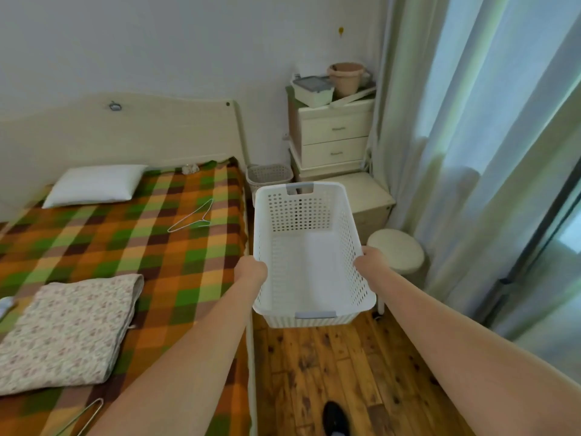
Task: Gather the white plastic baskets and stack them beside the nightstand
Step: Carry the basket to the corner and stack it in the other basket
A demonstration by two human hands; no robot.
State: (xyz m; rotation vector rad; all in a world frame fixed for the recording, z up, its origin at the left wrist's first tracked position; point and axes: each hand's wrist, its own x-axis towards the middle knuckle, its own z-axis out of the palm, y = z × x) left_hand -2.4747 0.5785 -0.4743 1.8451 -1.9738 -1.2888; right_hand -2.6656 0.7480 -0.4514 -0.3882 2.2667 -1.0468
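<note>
A large white perforated plastic basket (306, 256) with grey handles hangs in the air above the wooden floor, right of the bed. My left hand (251, 269) grips its left rim and my right hand (369, 259) grips its right rim. The basket is empty. A smaller white woven-look basket (268, 176) stands on the floor between the bed's head end and the cream nightstand (334, 140), which has two drawers.
The bed (125, 240) with a checked cover, pillow, folded quilt and wire hangers fills the left. A low cream box (369, 199) and a round stool (396, 250) sit right of the held basket. Curtains (471, 152) hang at right. A bucket and bin top the nightstand.
</note>
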